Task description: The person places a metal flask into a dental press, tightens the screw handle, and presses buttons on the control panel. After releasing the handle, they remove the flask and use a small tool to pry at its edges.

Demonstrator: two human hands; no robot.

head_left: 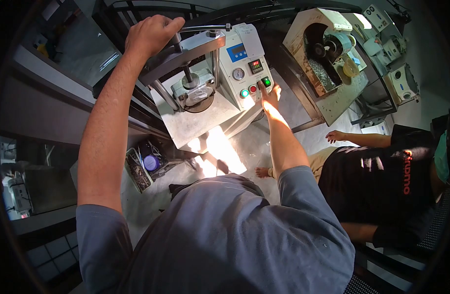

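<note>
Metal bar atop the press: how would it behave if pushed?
The bar is likely stiff: straight, shiny metal. It would probably swing around the upright shaft rather than tip, since it seems set at the shaft's top. Its smooth finish might feel slightly slippery.

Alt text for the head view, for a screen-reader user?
A person's left hand grips the bar atop a press; the right hand is at its control panel, beside a lit green switch. Another person is at right.
</note>
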